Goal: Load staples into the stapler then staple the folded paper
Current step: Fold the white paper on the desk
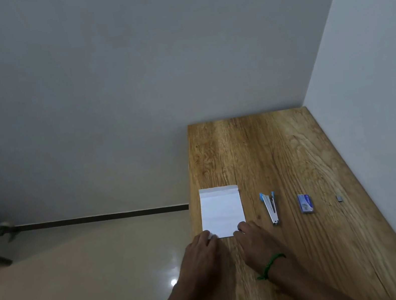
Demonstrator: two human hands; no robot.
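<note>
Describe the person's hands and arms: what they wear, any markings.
The left hand and the right hand are bare: no gloves, and no rings or watch that can be made out. No sleeves reach into view. The only thing worn is a thin green cord bracelet around the right wrist, with a short loose end hanging from it.
</note>
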